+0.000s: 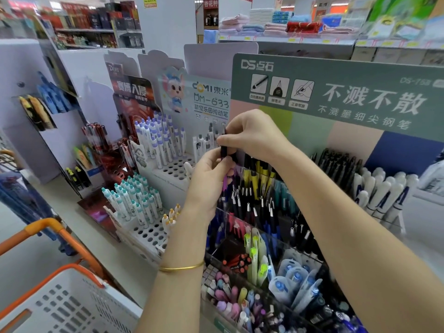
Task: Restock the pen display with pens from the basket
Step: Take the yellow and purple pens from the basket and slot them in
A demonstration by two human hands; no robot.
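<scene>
Centrally, both hands meet at one pen (224,151), which stands nearly upright: a black section on top and a purple barrel below. The right hand (252,138) pinches the black upper end between thumb and curled fingertips. The left hand (211,175), with a gold bangle (181,268) at the wrist, curls round the same pen lower down, and the purple barrel emerges beneath its palm. The pen is held in the air over the rear left part of the clear display (221,219); whether its lower tip touches the pens below cannot be told.

Beneath the hands, the clear display is divided into compartments. Yellow-and-black pens (254,179) and dark clipped pens (249,205) stand at the back. Blue-and-white pens (295,284) lean lower down, and pastel pens (230,301) fill the nearest section. A green header board (336,92) with white lettering rises behind, and thick white pens (382,191) stand at its right.

To the left, an upper perforated stand (177,168) holds white pens with lilac ends (158,140) and many open holes. A lower perforated stand (149,233) holds white pens with teal ends (134,200).

At lower left stands the basket (60,304), white with a slotted wall and orange handles; its contents are out of view.
</scene>
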